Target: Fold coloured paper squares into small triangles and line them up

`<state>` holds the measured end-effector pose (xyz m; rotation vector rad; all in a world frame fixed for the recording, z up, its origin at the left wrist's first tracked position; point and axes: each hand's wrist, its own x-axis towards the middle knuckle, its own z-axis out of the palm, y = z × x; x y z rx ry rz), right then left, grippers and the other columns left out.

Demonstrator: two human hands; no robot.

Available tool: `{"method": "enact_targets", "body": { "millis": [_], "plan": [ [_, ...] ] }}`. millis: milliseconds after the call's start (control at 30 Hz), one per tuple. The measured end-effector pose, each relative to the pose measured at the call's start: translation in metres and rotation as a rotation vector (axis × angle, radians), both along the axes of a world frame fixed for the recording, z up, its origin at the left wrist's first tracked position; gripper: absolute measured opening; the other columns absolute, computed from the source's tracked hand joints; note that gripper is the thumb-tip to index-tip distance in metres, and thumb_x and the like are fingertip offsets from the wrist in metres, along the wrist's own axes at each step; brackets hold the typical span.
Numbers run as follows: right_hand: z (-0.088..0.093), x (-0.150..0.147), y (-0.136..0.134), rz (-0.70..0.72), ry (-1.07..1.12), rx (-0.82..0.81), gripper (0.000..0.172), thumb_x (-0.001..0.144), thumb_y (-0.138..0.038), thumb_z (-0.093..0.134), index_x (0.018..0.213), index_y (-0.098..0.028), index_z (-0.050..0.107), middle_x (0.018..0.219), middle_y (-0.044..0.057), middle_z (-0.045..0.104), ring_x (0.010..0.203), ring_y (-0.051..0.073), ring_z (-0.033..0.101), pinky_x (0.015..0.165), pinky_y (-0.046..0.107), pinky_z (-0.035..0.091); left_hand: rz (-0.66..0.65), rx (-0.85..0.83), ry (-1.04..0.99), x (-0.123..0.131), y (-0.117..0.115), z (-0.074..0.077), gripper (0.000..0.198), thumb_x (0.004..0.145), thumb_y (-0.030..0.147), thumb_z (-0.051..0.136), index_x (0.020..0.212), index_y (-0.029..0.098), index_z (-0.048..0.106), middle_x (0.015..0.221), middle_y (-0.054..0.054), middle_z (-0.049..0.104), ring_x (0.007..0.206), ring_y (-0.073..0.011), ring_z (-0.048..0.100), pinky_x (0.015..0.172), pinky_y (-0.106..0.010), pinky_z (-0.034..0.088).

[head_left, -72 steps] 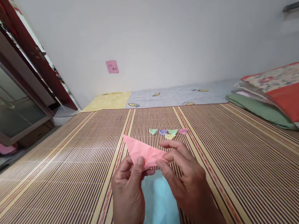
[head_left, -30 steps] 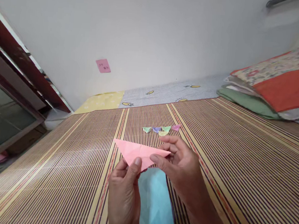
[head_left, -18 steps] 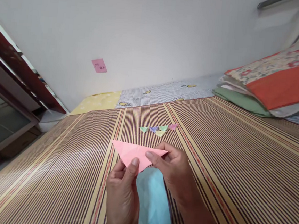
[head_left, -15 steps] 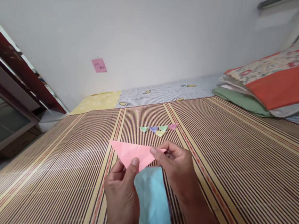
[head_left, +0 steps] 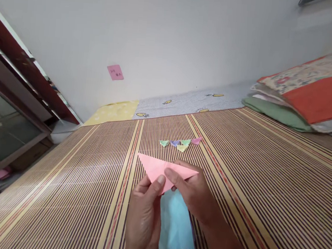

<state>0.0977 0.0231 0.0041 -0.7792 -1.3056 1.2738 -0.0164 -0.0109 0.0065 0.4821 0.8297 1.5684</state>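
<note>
A pink sheet of paper (head_left: 153, 165), folded into a triangle with its long side up, is held above the mat. My left hand (head_left: 146, 212) pinches its lower part, thumb in front and fingers behind. My right hand (head_left: 193, 192) is closed on it too, with the thumb pressing near the middle. Below the hands lies a light blue paper (head_left: 178, 226), partly covered by my left hand. Farther off sit several small folded paper pieces, among them a purple one (head_left: 175, 143), a yellow one (head_left: 182, 148) and a pink one (head_left: 196, 140).
A striped mat (head_left: 90, 195) covers the surface. Folded bedding (head_left: 310, 98) is stacked at the right, and a pink note (head_left: 115, 72) sticks to the white wall (head_left: 173, 36). A glass-panelled cabinet (head_left: 5, 126) stands at the left.
My right thumb has slid from the triangle's right corner inward to its middle, close to my left thumb. The pink paper is now tilted, right end lower. The whole view has shifted slightly.
</note>
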Motion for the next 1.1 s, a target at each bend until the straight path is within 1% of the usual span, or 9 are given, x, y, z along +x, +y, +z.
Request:
{"method": "enact_targets", "body": {
  "millis": [167,300,433,533,633,800,867,1000,1100],
  "plan": [
    [0.0,0.0,-0.001,-0.008,-0.011,-0.022,0.031,0.09,-0.041,0.067,0.072,-0.015,0.065,0.066,0.0,0.058,0.062,0.014,0.053,0.055,0.026,0.042,-0.035,0.023,0.17,-0.002,-0.002,0.0,0.03,0.062,0.018,0.092,0.089,0.014,0.081,0.085,-0.01,0.08,0.082,-0.0252,0.075,0.08,-0.037,0.058],
    [-0.002,-0.001,-0.001,0.091,-0.049,-0.02,0.032,0.091,-0.04,0.066,0.07,-0.016,0.062,0.059,-0.003,0.052,0.055,0.011,0.045,0.051,0.025,0.035,0.069,0.039,0.077,-0.002,-0.003,0.001,0.019,0.064,0.02,0.09,0.079,0.015,0.08,0.083,-0.007,0.079,0.083,-0.0234,0.074,0.08,-0.035,0.058],
    [-0.002,-0.004,-0.003,0.195,-0.079,0.014,0.027,0.09,-0.034,0.068,0.071,-0.015,0.066,0.065,-0.002,0.057,0.06,0.011,0.049,0.054,0.024,0.038,0.079,0.084,0.036,-0.003,-0.001,0.003,0.014,0.065,0.019,0.088,0.065,0.015,0.075,0.075,-0.006,0.076,0.079,-0.0226,0.074,0.079,-0.034,0.058],
    [-0.002,-0.005,-0.005,0.232,-0.06,-0.003,0.018,0.086,-0.03,0.074,0.077,-0.016,0.069,0.067,-0.003,0.058,0.061,0.01,0.049,0.055,0.023,0.038,0.107,0.065,0.016,-0.003,-0.001,0.003,0.014,0.065,0.02,0.088,0.073,0.016,0.077,0.076,-0.005,0.076,0.076,-0.0214,0.073,0.078,-0.034,0.058],
    [-0.003,-0.005,-0.007,0.231,-0.103,0.003,0.019,0.086,-0.029,0.074,0.074,-0.016,0.067,0.065,-0.004,0.055,0.062,0.011,0.049,0.055,0.023,0.037,0.158,0.07,0.047,-0.002,-0.002,0.001,0.017,0.066,0.021,0.089,0.079,0.017,0.078,0.076,-0.004,0.076,0.076,-0.0206,0.073,0.078,-0.033,0.058],
    [-0.007,0.01,0.001,0.302,-0.266,0.029,0.014,0.086,-0.024,0.071,0.074,-0.017,0.07,0.069,-0.001,0.064,0.066,0.014,0.057,0.062,0.026,0.044,0.207,0.124,0.305,-0.011,-0.004,-0.007,0.016,0.072,0.028,0.088,0.078,0.018,0.077,0.073,-0.001,0.072,0.071,-0.0171,0.068,0.071,-0.028,0.055],
    [-0.006,0.025,0.008,0.175,-0.278,0.056,0.013,0.09,-0.025,0.066,0.08,-0.018,0.072,0.075,0.001,0.069,0.071,0.016,0.061,0.065,0.028,0.047,0.182,0.162,0.425,-0.017,-0.004,-0.01,0.014,0.076,0.028,0.085,0.075,0.018,0.076,0.067,0.001,0.067,0.066,-0.0134,0.063,0.067,-0.024,0.053],
    [0.007,0.051,0.007,-0.3,-0.126,0.148,0.016,0.094,-0.031,0.063,0.083,-0.021,0.071,0.077,0.002,0.069,0.076,0.018,0.065,0.071,0.03,0.052,0.061,0.212,0.644,-0.023,-0.004,-0.008,0.01,0.083,0.03,0.08,0.082,0.02,0.078,0.07,0.001,0.067,0.058,-0.0107,0.056,0.058,-0.022,0.049],
    [0.021,0.056,-0.007,-0.317,-0.202,0.244,0.014,0.096,-0.031,0.065,0.086,-0.024,0.072,0.082,0.002,0.072,0.078,0.018,0.066,0.072,0.031,0.052,-0.052,0.289,0.732,-0.021,-0.004,-0.004,0.009,0.086,0.027,0.075,0.081,0.02,0.078,0.078,-0.003,0.069,0.067,-0.0149,0.063,0.064,-0.026,0.051]
  ]
}}
